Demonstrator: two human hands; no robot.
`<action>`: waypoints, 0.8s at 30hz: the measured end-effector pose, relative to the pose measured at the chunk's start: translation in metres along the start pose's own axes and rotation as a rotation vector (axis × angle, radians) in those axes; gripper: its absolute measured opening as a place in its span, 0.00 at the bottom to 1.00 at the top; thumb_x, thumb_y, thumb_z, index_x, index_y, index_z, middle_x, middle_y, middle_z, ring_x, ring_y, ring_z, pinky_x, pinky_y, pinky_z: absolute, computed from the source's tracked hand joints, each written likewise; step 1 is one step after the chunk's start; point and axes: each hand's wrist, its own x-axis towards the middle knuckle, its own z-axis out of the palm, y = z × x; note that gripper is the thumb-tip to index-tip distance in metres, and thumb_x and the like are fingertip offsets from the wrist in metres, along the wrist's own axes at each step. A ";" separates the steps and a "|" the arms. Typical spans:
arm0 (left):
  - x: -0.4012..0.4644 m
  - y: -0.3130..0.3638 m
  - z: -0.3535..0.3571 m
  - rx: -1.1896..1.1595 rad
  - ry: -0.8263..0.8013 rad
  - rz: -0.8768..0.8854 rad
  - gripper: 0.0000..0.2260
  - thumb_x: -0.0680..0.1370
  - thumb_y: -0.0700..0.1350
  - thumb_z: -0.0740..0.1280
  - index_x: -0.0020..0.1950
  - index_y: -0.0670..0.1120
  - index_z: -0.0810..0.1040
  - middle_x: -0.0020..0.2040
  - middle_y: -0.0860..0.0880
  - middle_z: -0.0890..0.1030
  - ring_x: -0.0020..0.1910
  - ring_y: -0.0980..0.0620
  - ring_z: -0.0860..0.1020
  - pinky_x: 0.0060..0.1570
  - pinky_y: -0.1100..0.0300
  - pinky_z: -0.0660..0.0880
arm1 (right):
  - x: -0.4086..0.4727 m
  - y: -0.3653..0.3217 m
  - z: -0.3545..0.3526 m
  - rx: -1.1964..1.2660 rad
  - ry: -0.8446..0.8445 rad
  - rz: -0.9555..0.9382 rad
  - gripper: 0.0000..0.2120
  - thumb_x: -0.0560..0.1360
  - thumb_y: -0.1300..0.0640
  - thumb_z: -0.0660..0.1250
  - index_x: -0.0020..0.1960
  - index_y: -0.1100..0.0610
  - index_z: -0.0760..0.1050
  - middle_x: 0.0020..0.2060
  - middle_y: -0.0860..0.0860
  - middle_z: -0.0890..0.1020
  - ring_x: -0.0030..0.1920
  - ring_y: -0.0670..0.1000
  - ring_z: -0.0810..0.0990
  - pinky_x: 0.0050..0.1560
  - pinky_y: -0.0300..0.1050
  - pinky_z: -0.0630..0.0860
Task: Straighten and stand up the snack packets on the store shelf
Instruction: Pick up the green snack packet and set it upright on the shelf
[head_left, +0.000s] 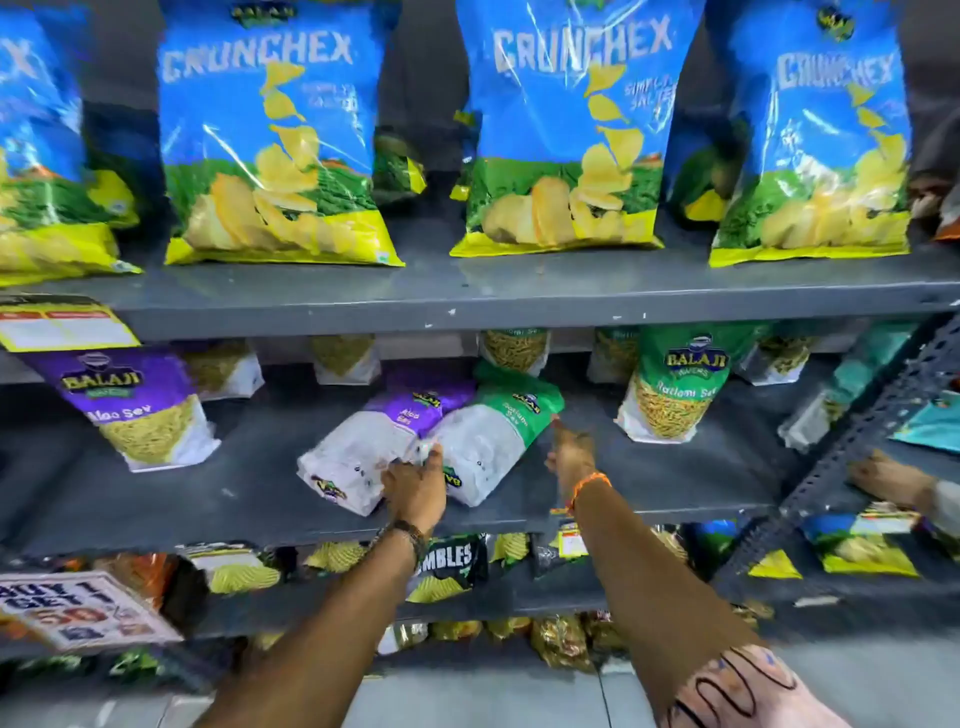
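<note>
Middle shelf (249, 499), front edge: the left hand (415, 486) rests with fingers curled on the seam between two fallen packets, pinching the purple Aloo Sev packet (374, 447) near its lower corner. The right hand (571, 452), fingers spread and gripping nothing, touches the right side of the green Ratlami Sev packet (493, 441). Both packets lie flat, tops pointing toward the shelf's back, touching each other. Further back, an upright green packet (670, 389) and an upright purple packet (140, 405) stand near the sides. Risk: lifting one slick packet by a corner may drag its neighbour off the front edge, or let it slump again.
</note>
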 end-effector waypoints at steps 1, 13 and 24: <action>0.004 0.000 0.007 -0.056 0.022 -0.074 0.38 0.74 0.66 0.58 0.67 0.34 0.72 0.67 0.33 0.74 0.67 0.35 0.72 0.68 0.47 0.68 | 0.005 0.002 0.004 0.049 -0.032 0.059 0.12 0.76 0.48 0.66 0.40 0.53 0.68 0.34 0.53 0.71 0.27 0.48 0.69 0.26 0.42 0.68; 0.058 -0.021 0.048 -0.735 -0.034 -0.425 0.37 0.60 0.62 0.75 0.63 0.45 0.77 0.58 0.45 0.82 0.56 0.44 0.81 0.55 0.51 0.78 | 0.047 0.002 0.034 0.056 -0.160 0.103 0.12 0.62 0.62 0.79 0.36 0.56 0.76 0.42 0.54 0.83 0.41 0.54 0.79 0.44 0.53 0.79; 0.026 -0.007 0.043 -0.588 -0.406 -0.447 0.06 0.71 0.34 0.72 0.45 0.42 0.79 0.47 0.44 0.81 0.51 0.48 0.77 0.60 0.53 0.74 | 0.073 -0.010 -0.011 0.201 -0.294 0.098 0.36 0.59 0.71 0.75 0.65 0.66 0.70 0.57 0.63 0.82 0.51 0.58 0.84 0.38 0.48 0.83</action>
